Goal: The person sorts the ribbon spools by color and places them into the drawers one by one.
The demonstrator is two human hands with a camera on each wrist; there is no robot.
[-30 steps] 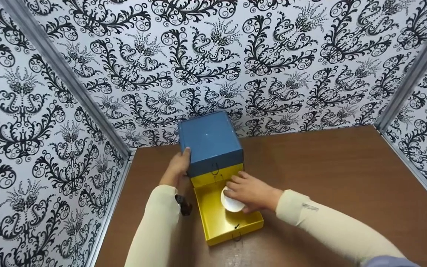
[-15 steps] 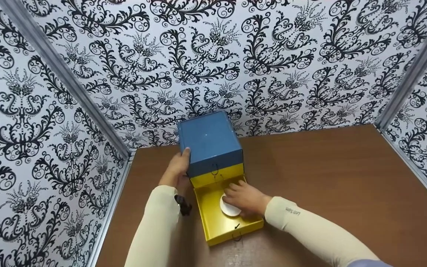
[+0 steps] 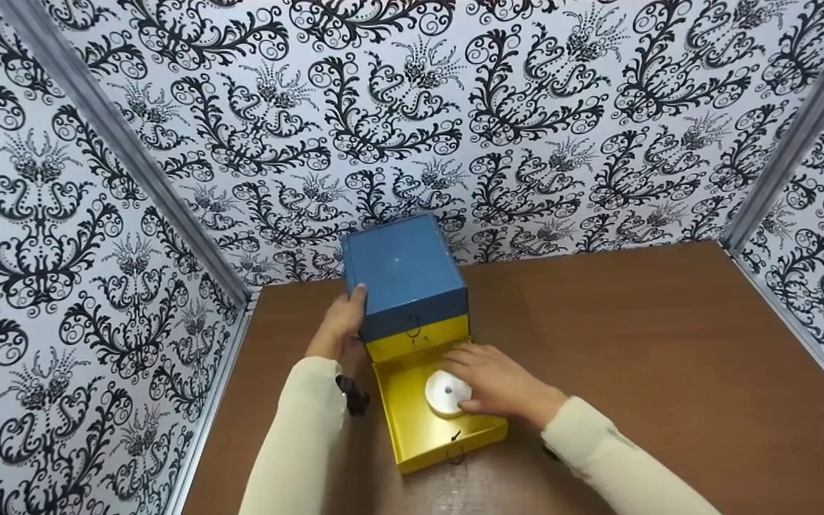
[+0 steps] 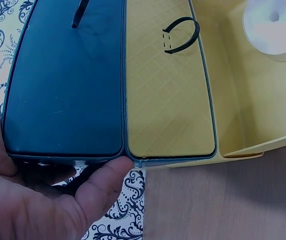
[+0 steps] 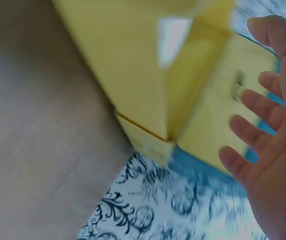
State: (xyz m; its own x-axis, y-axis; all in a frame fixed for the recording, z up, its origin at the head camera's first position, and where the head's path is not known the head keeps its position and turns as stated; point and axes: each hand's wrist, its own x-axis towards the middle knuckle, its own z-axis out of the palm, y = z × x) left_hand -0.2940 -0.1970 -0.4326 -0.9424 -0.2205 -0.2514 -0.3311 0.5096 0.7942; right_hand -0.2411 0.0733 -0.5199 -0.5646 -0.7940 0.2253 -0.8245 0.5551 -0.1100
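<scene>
A white round roll with a small hole in its middle [image 3: 446,402] lies flat in the pulled-out yellow drawer [image 3: 412,433]. The drawer belongs to a drawer box with a blue top [image 3: 405,265]; a blue front and a yellow front sit above it. Over the roll's right side hovers my right hand [image 3: 501,383]; in the right wrist view its fingers [image 5: 258,102] are spread and hold nothing. My left hand [image 3: 344,318] rests against the box's left side, thumb at the top edge. The left wrist view shows a fingertip touching the side where blue meets yellow.
Black pull loops hang on the fronts, one on the yellow front [image 4: 183,37]. The box stands on a brown table [image 3: 619,322], near the back wall [image 3: 412,107] with its black scroll pattern. Grey metal posts mark the corners.
My right hand has let go of the white roll and drawn back a little to the right, uncovering the roll's centre hole. The left hand and the box have stayed in place.
</scene>
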